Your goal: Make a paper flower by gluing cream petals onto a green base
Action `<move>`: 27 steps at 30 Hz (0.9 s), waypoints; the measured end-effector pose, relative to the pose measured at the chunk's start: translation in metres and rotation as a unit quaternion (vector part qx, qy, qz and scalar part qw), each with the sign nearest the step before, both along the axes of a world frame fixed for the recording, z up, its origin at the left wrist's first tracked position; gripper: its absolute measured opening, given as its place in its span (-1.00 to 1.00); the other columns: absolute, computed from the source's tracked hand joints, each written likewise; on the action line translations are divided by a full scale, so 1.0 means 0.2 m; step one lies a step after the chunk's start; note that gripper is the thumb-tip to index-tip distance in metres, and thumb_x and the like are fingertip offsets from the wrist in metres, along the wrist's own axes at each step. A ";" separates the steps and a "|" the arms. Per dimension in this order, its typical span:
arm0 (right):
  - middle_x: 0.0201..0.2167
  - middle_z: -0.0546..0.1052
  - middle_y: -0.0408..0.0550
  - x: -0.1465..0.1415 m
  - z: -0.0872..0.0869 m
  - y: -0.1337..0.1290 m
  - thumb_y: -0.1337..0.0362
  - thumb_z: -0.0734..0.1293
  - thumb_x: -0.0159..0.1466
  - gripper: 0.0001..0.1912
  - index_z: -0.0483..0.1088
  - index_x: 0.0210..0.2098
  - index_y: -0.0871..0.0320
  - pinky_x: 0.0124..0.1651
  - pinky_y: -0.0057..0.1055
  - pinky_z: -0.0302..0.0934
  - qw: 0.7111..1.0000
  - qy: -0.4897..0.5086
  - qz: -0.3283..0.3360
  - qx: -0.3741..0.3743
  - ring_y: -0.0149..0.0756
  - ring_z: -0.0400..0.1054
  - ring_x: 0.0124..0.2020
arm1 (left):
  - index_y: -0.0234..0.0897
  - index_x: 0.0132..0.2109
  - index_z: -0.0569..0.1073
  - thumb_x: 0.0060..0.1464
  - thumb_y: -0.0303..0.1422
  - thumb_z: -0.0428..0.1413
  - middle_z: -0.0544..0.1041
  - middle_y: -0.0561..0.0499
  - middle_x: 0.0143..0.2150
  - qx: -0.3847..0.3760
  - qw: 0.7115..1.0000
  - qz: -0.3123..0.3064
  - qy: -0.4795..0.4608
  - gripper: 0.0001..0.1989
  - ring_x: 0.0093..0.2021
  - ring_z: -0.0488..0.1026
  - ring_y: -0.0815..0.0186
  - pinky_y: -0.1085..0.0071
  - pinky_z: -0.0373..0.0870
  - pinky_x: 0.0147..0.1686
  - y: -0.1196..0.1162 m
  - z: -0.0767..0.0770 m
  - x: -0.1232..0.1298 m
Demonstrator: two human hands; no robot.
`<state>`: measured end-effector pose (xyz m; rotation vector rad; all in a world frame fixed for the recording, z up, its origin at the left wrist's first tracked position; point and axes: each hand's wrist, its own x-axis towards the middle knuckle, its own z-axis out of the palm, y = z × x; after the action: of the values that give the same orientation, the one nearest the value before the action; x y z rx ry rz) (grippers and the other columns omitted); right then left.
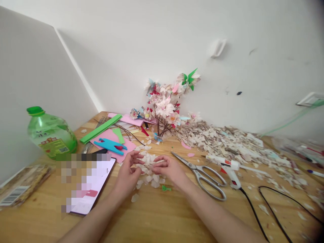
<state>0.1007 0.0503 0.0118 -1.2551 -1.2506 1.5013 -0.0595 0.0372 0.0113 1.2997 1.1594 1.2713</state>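
Left of the scissors (198,168) lay pale petals (155,181) — light, probably fragile, best pinched by an edge. The left hand (128,172) and right hand (170,168) curled loosely there; I couldn't tell whether they gripped any.

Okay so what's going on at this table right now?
Someone's left hand and right hand are both at a small pile of pale petals. Beside the right forearm lie open scissors and a glue gun. Behind the pile stands a bunch of handmade-looking flowers.
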 end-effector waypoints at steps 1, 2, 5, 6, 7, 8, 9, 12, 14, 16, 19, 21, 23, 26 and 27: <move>-0.48 0.55 -0.14 0.00 0.01 0.00 0.26 0.45 -0.15 -0.61 0.26 -0.36 0.14 -0.21 -0.29 0.30 0.999 0.034 -0.004 -0.018 -0.24 0.47 -0.34 | -0.22 -0.12 0.23 -0.16 -0.52 0.00 0.38 -0.04 -0.18 -0.011 1.000 -0.010 -0.023 -0.63 -0.22 0.40 0.28 0.38 0.40 -0.42 0.00 0.00 0.01; -0.45 0.56 -0.12 0.00 0.01 -0.01 0.24 0.46 -0.15 -0.58 0.26 -0.33 0.14 -0.18 -0.29 0.29 0.997 0.067 -0.007 -0.034 -0.25 0.47 -0.33 | -0.23 -0.13 0.23 -0.16 -0.50 0.03 0.40 -0.03 -0.22 -0.025 0.998 -0.018 -0.048 -0.64 -0.22 0.40 0.27 0.37 0.40 -0.40 -0.01 0.01 0.02; -0.42 0.56 -0.09 0.00 0.04 -0.03 0.26 0.50 -0.19 -0.52 0.27 -0.31 0.17 -0.09 -0.31 0.27 0.986 0.149 0.002 -0.079 -0.29 0.47 -0.30 | -0.24 -0.14 0.25 -0.18 -0.42 0.14 0.43 0.00 -0.28 -0.087 0.988 -0.032 -0.119 -0.62 -0.23 0.42 0.26 0.36 0.41 -0.36 -0.02 0.02 0.04; -0.41 0.56 -0.08 -0.01 0.04 -0.04 0.27 0.50 -0.20 -0.52 0.28 -0.31 0.18 -0.08 -0.32 0.27 0.981 0.170 0.006 -0.093 -0.29 0.47 -0.30 | -0.24 -0.14 0.26 -0.19 -0.41 0.16 0.43 0.02 -0.30 -0.108 0.984 -0.033 -0.140 -0.60 -0.25 0.43 0.28 0.36 0.40 -0.34 -0.03 0.02 0.04; -0.40 0.56 -0.08 -0.01 0.05 -0.04 0.29 0.51 -0.20 -0.52 0.29 -0.32 0.19 -0.08 -0.34 0.27 0.977 0.187 0.008 -0.104 -0.31 0.47 -0.30 | -0.23 -0.14 0.26 -0.19 -0.40 0.18 0.44 0.04 -0.31 -0.123 0.979 -0.034 -0.161 -0.60 -0.28 0.44 0.31 0.38 0.40 -0.33 -0.03 0.02 0.05; -0.40 0.55 -0.08 -0.02 0.06 -0.05 0.30 0.51 -0.20 -0.53 0.30 -0.33 0.20 -0.08 -0.37 0.27 0.973 0.201 0.007 -0.114 -0.32 0.47 -0.30 | -0.22 -0.14 0.26 -0.19 -0.39 0.19 0.44 0.07 -0.32 -0.133 0.974 -0.037 -0.182 -0.60 -0.31 0.45 0.34 0.39 0.39 -0.32 -0.03 0.03 0.05; -0.39 0.55 -0.08 -0.03 0.06 -0.06 0.31 0.51 -0.20 -0.55 0.31 -0.33 0.20 -0.09 -0.39 0.28 0.970 0.213 0.005 -0.121 -0.34 0.47 -0.30 | -0.22 -0.14 0.27 -0.18 -0.40 0.19 0.45 0.09 -0.33 -0.138 0.968 -0.042 -0.203 -0.60 -0.34 0.45 0.37 0.41 0.38 -0.31 -0.04 0.03 0.05; -0.41 0.55 -0.12 -0.05 0.08 -0.09 0.34 0.50 -0.18 -0.58 0.33 -0.34 0.20 -0.12 -0.44 0.28 0.963 0.235 0.000 -0.132 -0.39 0.47 -0.34 | -0.23 -0.15 0.27 -0.17 -0.43 0.21 0.47 0.13 -0.37 -0.141 0.957 -0.042 -0.251 -0.61 -0.41 0.45 0.43 0.46 0.37 -0.32 -0.03 0.03 0.04; -0.42 0.54 -0.13 -0.06 0.10 -0.10 0.36 0.50 -0.18 -0.59 0.34 -0.35 0.20 -0.14 -0.42 0.29 0.962 0.237 0.006 -0.132 -0.38 0.46 -0.36 | -0.24 -0.16 0.27 -0.19 -0.44 0.22 0.48 0.12 -0.39 -0.145 0.953 -0.030 -0.265 -0.60 -0.42 0.46 0.43 0.47 0.36 -0.33 -0.02 0.04 0.03; -0.40 0.53 -0.13 -0.06 0.11 -0.11 0.38 0.50 -0.18 -0.60 0.33 -0.36 0.20 -0.15 -0.37 0.29 0.968 0.220 0.008 -0.120 -0.36 0.45 -0.35 | -0.23 -0.14 0.25 -0.20 -0.45 0.23 0.50 0.11 -0.40 -0.146 0.952 -0.021 -0.270 -0.56 -0.42 0.47 0.41 0.46 0.36 -0.34 -0.01 0.05 0.01; -0.41 0.49 -0.16 -0.05 0.14 -0.11 0.32 0.47 -0.13 -0.64 0.30 -0.36 0.16 -0.20 -0.34 0.29 0.988 0.143 -0.027 -0.059 -0.34 0.42 -0.33 | -0.23 -0.11 0.23 -0.22 -0.44 0.25 0.51 0.11 -0.41 -0.144 0.956 -0.028 -0.255 -0.50 -0.42 0.48 0.39 0.43 0.37 -0.31 -0.01 0.06 0.00; -0.40 0.45 -0.16 -0.03 0.15 -0.10 0.29 0.44 -0.09 -0.66 0.28 -0.35 0.15 -0.24 -0.37 0.27 0.996 0.071 -0.055 0.008 -0.35 0.38 -0.32 | -0.24 -0.08 0.20 -0.24 -0.43 0.25 0.51 0.10 -0.44 -0.140 0.965 -0.053 -0.216 -0.45 -0.42 0.48 0.39 0.42 0.38 -0.30 -0.02 0.07 0.01; -0.38 0.42 -0.15 -0.02 0.15 -0.09 0.27 0.41 -0.05 -0.68 0.26 -0.33 0.15 -0.25 -0.39 0.24 0.996 0.012 -0.056 0.068 -0.35 0.34 -0.31 | -0.24 -0.05 0.16 -0.25 -0.43 0.25 0.50 0.10 -0.44 -0.129 0.973 -0.079 -0.171 -0.41 -0.41 0.47 0.38 0.43 0.38 -0.33 -0.03 0.07 0.02; -0.37 0.39 -0.15 -0.02 0.14 -0.09 0.24 0.38 0.00 -0.70 0.24 -0.30 0.14 -0.24 -0.39 0.22 0.994 -0.033 -0.032 0.099 -0.35 0.31 -0.31 | -0.19 0.02 0.11 -0.26 -0.43 0.25 0.46 0.08 -0.34 -0.097 0.982 -0.099 -0.129 -0.32 -0.44 0.44 0.43 0.47 0.37 -0.41 -0.04 0.07 0.04; -0.37 0.38 -0.15 -0.01 0.14 -0.10 0.24 0.37 0.01 -0.69 0.24 -0.29 0.14 -0.25 -0.38 0.21 0.994 -0.040 -0.024 0.096 -0.35 0.31 -0.31 | -0.15 0.05 0.09 -0.26 -0.43 0.24 0.44 0.06 -0.28 -0.085 0.984 -0.101 -0.117 -0.29 -0.46 0.43 0.45 0.48 0.36 -0.43 -0.05 0.06 0.04</move>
<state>0.0982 0.0309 0.0389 -1.2203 -1.3722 1.2749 -0.0509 0.0272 0.0230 1.0798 0.9239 1.1163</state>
